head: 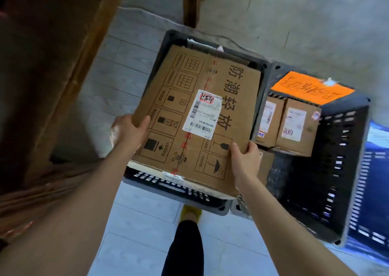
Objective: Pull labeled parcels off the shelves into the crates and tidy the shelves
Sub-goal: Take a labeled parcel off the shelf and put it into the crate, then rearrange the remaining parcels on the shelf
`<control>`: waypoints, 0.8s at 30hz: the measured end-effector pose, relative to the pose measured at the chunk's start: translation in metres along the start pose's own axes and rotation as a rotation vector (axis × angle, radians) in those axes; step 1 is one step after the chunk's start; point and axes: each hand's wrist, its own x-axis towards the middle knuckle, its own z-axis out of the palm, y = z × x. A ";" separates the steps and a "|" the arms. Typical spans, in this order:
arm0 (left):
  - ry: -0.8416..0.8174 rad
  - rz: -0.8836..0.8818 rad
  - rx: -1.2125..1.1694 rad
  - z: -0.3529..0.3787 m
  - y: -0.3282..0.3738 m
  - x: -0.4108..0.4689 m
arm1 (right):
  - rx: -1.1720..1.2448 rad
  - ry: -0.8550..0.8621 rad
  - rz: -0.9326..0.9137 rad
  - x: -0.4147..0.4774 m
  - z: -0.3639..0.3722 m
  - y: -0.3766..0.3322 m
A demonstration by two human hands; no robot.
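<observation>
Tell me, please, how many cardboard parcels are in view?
4: a large flat box held over the left crate; two small boxes and a partly hidden one in the right crate. More may lie beneath.

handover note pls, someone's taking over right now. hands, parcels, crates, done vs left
Left hand: gripping the left edge of the large flat carton.
Right hand: gripping its right edge.
The carton, shipping label facing up, is held over the left crate, which already has something in it at the far end; not yet released.
Right crate: orange sign at the far rim, two small labeled boxes inside, with floor space free at the near side.
Done: at least two parcels crated.
Left: set this carton down, then back to the shelves, which are out of view.
</observation>
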 end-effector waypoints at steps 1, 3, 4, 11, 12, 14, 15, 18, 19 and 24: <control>-0.022 0.030 -0.033 0.008 -0.001 0.006 | -0.043 0.012 -0.013 0.007 0.004 0.004; -0.103 0.079 -0.056 0.024 -0.001 0.012 | -0.140 -0.010 -0.057 0.018 0.010 0.009; -0.152 0.084 -0.028 0.031 -0.001 0.011 | -0.173 -0.046 -0.072 0.020 0.013 0.009; -0.315 -0.054 -0.069 0.042 0.001 -0.040 | -0.117 -0.249 -0.021 -0.015 0.020 -0.001; -0.312 -0.050 -0.093 0.038 0.000 -0.052 | -0.113 -0.272 -0.036 -0.026 0.016 -0.002; -0.289 -0.037 -0.151 0.024 -0.003 -0.081 | -0.134 -0.304 -0.071 -0.051 0.006 -0.004; -0.275 -0.034 -0.177 0.016 -0.006 -0.097 | -0.146 -0.322 -0.092 -0.066 0.000 -0.005; -0.236 -0.060 -0.294 -0.015 -0.021 -0.153 | -0.171 -0.396 -0.181 -0.118 -0.018 -0.002; -0.224 -0.064 -0.351 -0.027 -0.028 -0.174 | -0.184 -0.418 -0.220 -0.138 -0.024 0.001; -0.084 -0.089 -0.596 -0.089 -0.093 -0.297 | -0.270 -0.515 -0.417 -0.261 -0.050 0.036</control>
